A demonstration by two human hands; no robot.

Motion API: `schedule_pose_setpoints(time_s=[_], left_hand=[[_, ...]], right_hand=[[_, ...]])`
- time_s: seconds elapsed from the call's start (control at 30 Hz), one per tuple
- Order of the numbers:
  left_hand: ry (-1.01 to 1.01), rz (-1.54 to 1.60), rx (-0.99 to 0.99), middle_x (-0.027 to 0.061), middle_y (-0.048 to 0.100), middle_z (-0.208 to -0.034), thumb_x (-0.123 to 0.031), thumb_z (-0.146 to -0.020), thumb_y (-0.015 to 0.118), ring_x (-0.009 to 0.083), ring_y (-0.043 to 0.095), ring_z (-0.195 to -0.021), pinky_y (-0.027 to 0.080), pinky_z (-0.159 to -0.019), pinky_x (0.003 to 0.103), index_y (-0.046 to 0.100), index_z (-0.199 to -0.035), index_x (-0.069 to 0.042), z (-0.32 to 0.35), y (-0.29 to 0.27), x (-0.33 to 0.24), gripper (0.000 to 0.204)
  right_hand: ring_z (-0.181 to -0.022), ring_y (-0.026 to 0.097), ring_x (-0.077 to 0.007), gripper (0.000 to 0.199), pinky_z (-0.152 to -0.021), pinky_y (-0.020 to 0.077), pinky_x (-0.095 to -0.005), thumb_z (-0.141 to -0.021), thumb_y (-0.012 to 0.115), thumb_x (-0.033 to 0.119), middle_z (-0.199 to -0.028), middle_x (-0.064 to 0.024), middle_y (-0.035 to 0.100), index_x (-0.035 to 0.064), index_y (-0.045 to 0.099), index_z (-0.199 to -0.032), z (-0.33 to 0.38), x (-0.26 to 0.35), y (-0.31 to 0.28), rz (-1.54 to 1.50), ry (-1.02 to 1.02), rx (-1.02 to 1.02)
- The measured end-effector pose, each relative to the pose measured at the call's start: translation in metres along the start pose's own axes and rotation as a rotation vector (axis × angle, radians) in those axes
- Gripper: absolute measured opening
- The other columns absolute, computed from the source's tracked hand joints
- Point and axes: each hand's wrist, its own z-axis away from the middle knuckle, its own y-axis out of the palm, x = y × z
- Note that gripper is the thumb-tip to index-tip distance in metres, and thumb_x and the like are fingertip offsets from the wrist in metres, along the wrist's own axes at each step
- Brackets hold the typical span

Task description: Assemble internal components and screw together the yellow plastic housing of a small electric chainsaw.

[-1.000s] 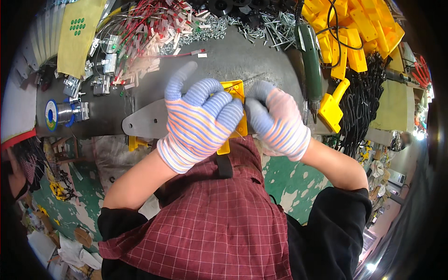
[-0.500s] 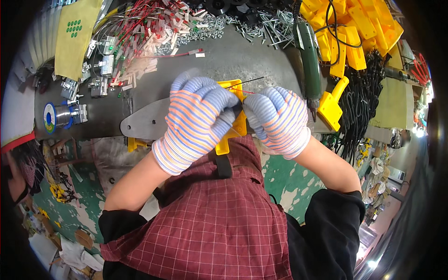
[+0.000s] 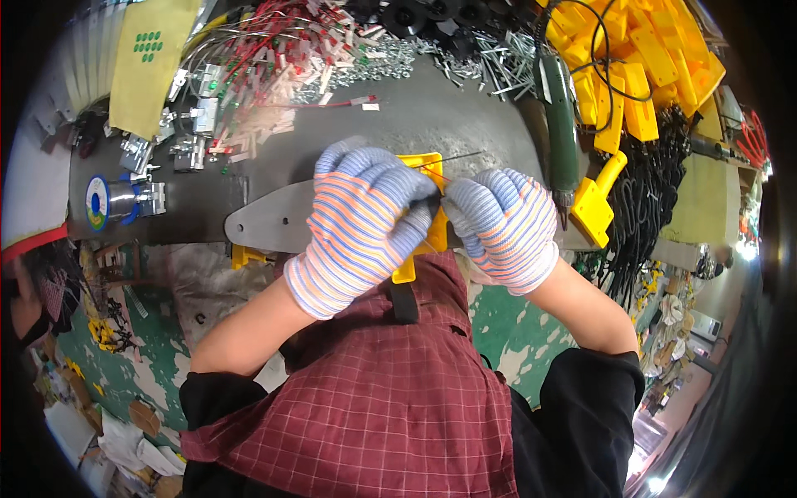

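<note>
Both my hands wear striped knit gloves and meet over a yellow plastic housing (image 3: 431,163) at the near edge of the bench. My left hand (image 3: 365,207) is closed on the left side of the housing, covering much of it. Its fingertips are partly hidden. Just to the right, my right hand (image 3: 502,220) is closed in a pinch at the housing's right edge; what lies between its fingertips is hidden. A thin black wire (image 3: 459,156) sticks out above the housing. A short red wire (image 3: 435,173) runs across its top toward my right fingers.
A flat grey metal plate (image 3: 270,217) lies left of the housing. A green power screwdriver (image 3: 559,124) points down at right, near a loose yellow housing (image 3: 591,207) and black cords (image 3: 652,183). Behind are screws (image 3: 506,66), red wires (image 3: 282,33) and yellow parts (image 3: 656,50). A solder spool (image 3: 108,202) stands left.
The whole scene has shifted slightly right and down in the view. Both hands stay closed together at the yellow housing, with hardly any movement relative to it.
</note>
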Motion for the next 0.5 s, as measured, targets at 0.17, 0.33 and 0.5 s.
schedule_pose_setpoints(time_s=[0.17, 0.33, 0.5], left_hand=[[0.323, -0.348, -0.050, -0.0030, 0.062, -0.088, -0.022, -0.064, 0.069, 0.0188, 0.059, -0.083, 0.046, -0.080, 0.043, 0.067, -0.088, -0.018, 0.006, 0.001, -0.003, 0.024], [0.267, -0.181, -0.016, 0.0003, 0.062, -0.087, -0.023, -0.067, 0.071, 0.0215, 0.059, -0.083, 0.046, -0.081, 0.044, 0.066, -0.089, -0.015, 0.004, 0.002, 0.011, 0.024], [0.219, -0.014, 0.044, 0.0023, 0.061, -0.087, -0.027, -0.071, 0.073, 0.0251, 0.059, -0.086, 0.046, -0.086, 0.044, 0.066, -0.088, -0.013, 0.004, 0.003, 0.014, 0.022]], right_hand=[[-0.064, 0.058, -0.0262, 0.018, -0.056, 0.0462, -0.0359, -0.081, 0.066, 0.016, -0.076, -0.0110, 0.060, 0.0039, 0.064, -0.094, 0.014, -0.004, 0.015, -0.887, 0.451, 0.171], [-0.060, 0.054, -0.0114, 0.025, -0.058, 0.0454, -0.0286, -0.095, 0.061, 0.025, -0.067, -0.0021, 0.057, 0.0015, 0.065, -0.089, -0.028, -0.022, -0.041, -0.897, 0.567, 0.017], [-0.076, 0.062, -0.0161, 0.026, -0.071, 0.0491, -0.0301, -0.089, 0.065, 0.026, -0.081, -0.0083, 0.065, 0.0003, 0.066, -0.096, -0.122, -0.045, -0.038, -0.663, 0.278, 0.173]])
